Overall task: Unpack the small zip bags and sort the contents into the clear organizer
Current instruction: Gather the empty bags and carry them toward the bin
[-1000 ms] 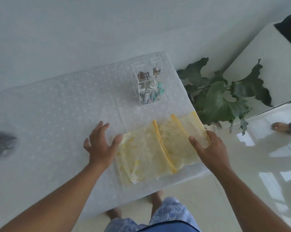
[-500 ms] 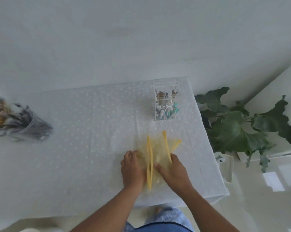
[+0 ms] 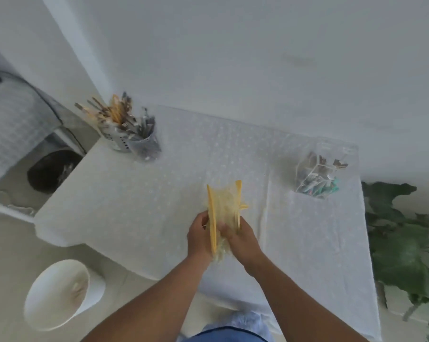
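A bunch of yellow-edged clear zip bags [image 3: 224, 206] stands gathered upright above the white tablecloth [image 3: 159, 206], pressed between both hands. My left hand [image 3: 199, 236] holds the bunch from the left, and my right hand [image 3: 243, 239] holds it from the right. The bags look flat and empty. The clear organizer [image 3: 319, 176] stands at the table's far right with small mixed items inside its compartments.
A holder full of utensils [image 3: 129, 134] sits at the table's far left corner. A white bin [image 3: 60, 294] stands on the floor at lower left, a dark pot [image 3: 53, 171] beyond the table's left edge, and a green plant [image 3: 405, 243] at right.
The bags lay spread flat a second ago; both hands have since pushed them together into one upright bunch. The view has swung left, bringing the utensil holder and bin into sight.
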`<state>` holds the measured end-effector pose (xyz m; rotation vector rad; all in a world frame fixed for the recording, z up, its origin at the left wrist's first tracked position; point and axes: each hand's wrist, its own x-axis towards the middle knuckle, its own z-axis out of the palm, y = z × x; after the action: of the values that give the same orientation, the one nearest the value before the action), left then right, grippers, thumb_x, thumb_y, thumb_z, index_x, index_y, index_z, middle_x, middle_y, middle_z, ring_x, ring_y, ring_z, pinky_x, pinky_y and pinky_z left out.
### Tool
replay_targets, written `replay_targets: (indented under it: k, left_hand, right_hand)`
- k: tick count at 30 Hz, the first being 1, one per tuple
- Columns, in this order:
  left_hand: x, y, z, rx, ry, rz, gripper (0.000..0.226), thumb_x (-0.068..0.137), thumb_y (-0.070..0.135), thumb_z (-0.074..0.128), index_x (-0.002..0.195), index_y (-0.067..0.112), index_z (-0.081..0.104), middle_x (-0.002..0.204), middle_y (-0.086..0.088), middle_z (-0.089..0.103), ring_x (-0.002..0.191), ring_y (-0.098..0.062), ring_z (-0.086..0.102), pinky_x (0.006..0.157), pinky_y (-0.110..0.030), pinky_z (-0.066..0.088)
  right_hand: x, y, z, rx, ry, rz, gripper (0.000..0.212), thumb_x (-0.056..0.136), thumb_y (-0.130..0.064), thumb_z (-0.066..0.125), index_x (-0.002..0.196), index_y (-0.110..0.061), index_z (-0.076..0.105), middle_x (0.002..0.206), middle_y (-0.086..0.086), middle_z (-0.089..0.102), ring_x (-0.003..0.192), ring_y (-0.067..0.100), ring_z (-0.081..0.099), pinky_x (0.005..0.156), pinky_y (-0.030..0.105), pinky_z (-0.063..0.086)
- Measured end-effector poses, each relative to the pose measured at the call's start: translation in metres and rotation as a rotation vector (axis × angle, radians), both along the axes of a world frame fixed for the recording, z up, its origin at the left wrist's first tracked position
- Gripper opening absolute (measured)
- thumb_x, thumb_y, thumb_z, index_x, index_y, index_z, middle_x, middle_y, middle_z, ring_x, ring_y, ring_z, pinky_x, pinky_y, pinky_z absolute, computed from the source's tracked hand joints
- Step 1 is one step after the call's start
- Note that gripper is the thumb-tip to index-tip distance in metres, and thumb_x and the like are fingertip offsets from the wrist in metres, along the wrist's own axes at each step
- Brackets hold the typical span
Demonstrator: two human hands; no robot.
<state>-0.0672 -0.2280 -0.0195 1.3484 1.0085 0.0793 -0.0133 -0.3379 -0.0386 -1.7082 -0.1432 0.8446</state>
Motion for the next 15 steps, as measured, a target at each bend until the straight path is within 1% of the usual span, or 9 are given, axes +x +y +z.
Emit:
replay_targets:
  k: [3, 6, 7, 8, 9, 10, 12, 13, 15]
  left_hand:
    - [-0.041, 0.050, 0.006, -0.052, -0.018, 0.140, 0.053, 0.064, 0.046, 0.063, 0.107, 0.019, 0.076, 0.101, -0.008, 0.077, 0.094, -0.028, 0.073, 0.090, -0.048, 0.060]
    - [-0.089, 0.102, 0.006, -0.071, -0.017, 0.228, 0.053, 0.058, 0.048, 0.064, 0.098, 0.016, 0.077, 0.093, -0.009, 0.076, 0.093, -0.033, 0.073, 0.088, -0.048, 0.061]
    - [-0.105, 0.117, 0.005, -0.059, -0.009, 0.237, 0.046, 0.063, 0.047, 0.066, 0.098, 0.018, 0.077, 0.092, -0.006, 0.076, 0.093, -0.030, 0.073, 0.084, -0.044, 0.062]
    - [-0.122, 0.131, 0.004, -0.038, 0.004, 0.249, 0.035, 0.073, 0.042, 0.067, 0.099, 0.021, 0.076, 0.094, -0.003, 0.076, 0.091, -0.025, 0.073, 0.079, -0.038, 0.061]
    - [-0.139, 0.145, 0.001, -0.020, 0.012, 0.274, 0.023, 0.085, 0.036, 0.065, 0.101, 0.024, 0.076, 0.097, 0.000, 0.076, 0.089, -0.018, 0.073, 0.074, -0.030, 0.059]
    - [-0.157, 0.158, -0.003, -0.011, 0.026, 0.306, 0.019, 0.093, 0.033, 0.060, 0.102, 0.028, 0.076, 0.098, 0.002, 0.077, 0.089, -0.015, 0.072, 0.074, -0.027, 0.057]
    - [-0.189, 0.184, -0.008, -0.011, 0.048, 0.381, 0.025, 0.096, 0.042, 0.054, 0.095, 0.033, 0.076, 0.096, 0.006, 0.078, 0.091, -0.015, 0.073, 0.084, -0.037, 0.059]
    - [-0.205, 0.195, -0.011, -0.009, 0.064, 0.413, 0.032, 0.096, 0.050, 0.050, 0.089, 0.033, 0.076, 0.092, 0.006, 0.077, 0.092, -0.018, 0.072, 0.088, -0.042, 0.058]
    - [-0.233, 0.215, -0.014, 0.004, 0.084, 0.456, 0.048, 0.097, 0.059, 0.042, 0.081, 0.027, 0.073, 0.088, 0.002, 0.075, 0.092, -0.022, 0.071, 0.089, -0.043, 0.055]
  right_hand:
    - [-0.029, 0.054, 0.003, -0.020, -0.018, 0.072, 0.029, 0.098, -0.043, 0.064, 0.122, -0.027, 0.066, 0.109, -0.007, 0.076, 0.099, 0.008, 0.073, 0.090, 0.035, 0.058]
    - [-0.065, 0.111, 0.005, -0.037, -0.033, 0.164, 0.023, 0.099, -0.036, 0.063, 0.121, -0.027, 0.066, 0.107, -0.008, 0.076, 0.097, 0.007, 0.073, 0.086, 0.030, 0.058]
    - [-0.078, 0.128, 0.005, -0.050, -0.039, 0.196, 0.022, 0.099, -0.033, 0.063, 0.120, -0.027, 0.066, 0.106, -0.008, 0.076, 0.096, 0.007, 0.072, 0.084, 0.028, 0.058]
    - [-0.091, 0.145, 0.006, -0.056, -0.043, 0.224, 0.020, 0.099, -0.030, 0.063, 0.119, -0.026, 0.066, 0.106, -0.008, 0.075, 0.096, 0.007, 0.072, 0.081, 0.026, 0.057]
    - [-0.104, 0.162, 0.005, -0.063, -0.051, 0.253, 0.019, 0.099, -0.026, 0.062, 0.118, -0.026, 0.066, 0.105, -0.007, 0.075, 0.096, 0.007, 0.072, 0.079, 0.023, 0.056]
    - [-0.118, 0.178, 0.005, -0.070, -0.062, 0.284, 0.017, 0.099, -0.024, 0.062, 0.116, -0.026, 0.066, 0.104, -0.008, 0.075, 0.094, 0.005, 0.072, 0.076, 0.019, 0.054]
    - [-0.146, 0.208, 0.005, -0.088, -0.080, 0.355, 0.015, 0.099, -0.024, 0.062, 0.113, -0.027, 0.066, 0.102, -0.010, 0.074, 0.091, 0.001, 0.070, 0.072, 0.014, 0.051]
    - [-0.160, 0.222, 0.003, -0.098, -0.084, 0.392, 0.015, 0.099, -0.024, 0.062, 0.112, -0.028, 0.066, 0.102, -0.011, 0.074, 0.092, 0.002, 0.070, 0.072, 0.015, 0.050]
    - [-0.185, 0.248, 0.003, -0.123, -0.092, 0.467, 0.015, 0.098, -0.024, 0.062, 0.112, -0.029, 0.065, 0.103, -0.011, 0.073, 0.097, 0.007, 0.070, 0.077, 0.022, 0.052]
